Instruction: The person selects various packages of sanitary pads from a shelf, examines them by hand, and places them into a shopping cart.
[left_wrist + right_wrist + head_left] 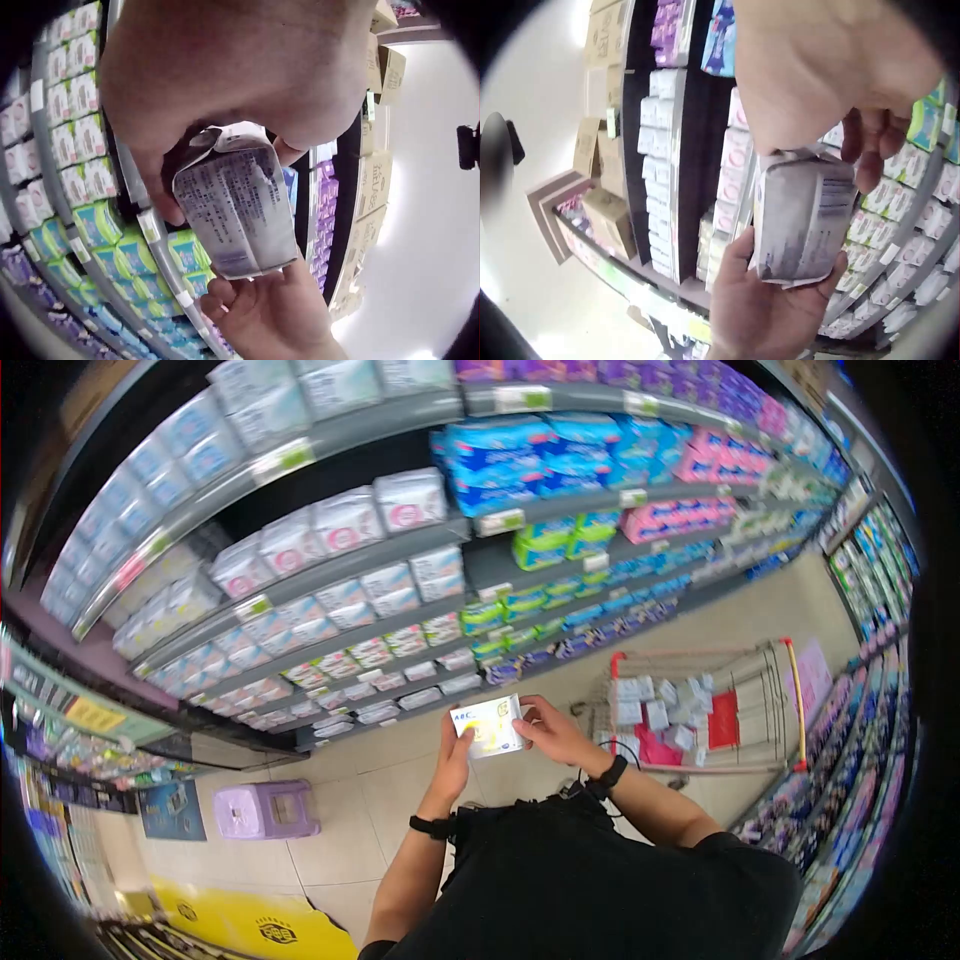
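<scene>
A white package with yellow print and "ABC" on its front (pixel 490 726) is held between both hands in front of the body. The left hand (pixel 453 762) grips its left side, thumb on the front; the right hand (pixel 556 736) pinches the right edge. Printed text covers the package side (pixel 240 210) in the left wrist view, with the left hand (pixel 232 75) above and the right hand (pixel 277 311) below. A barcode shows on the package (pixel 802 217) in the right wrist view, where the left hand (pixel 769 319) supports it from below and the right hand (pixel 832 75) is above.
Shelves (pixel 350 575) of packaged goods stretch across the front. To the right stands a wire shopping cart (pixel 750 765) holding several white packs and red items. A purple stool (pixel 265 810) stands on the floor at left, near a yellow banner (pixel 255 925).
</scene>
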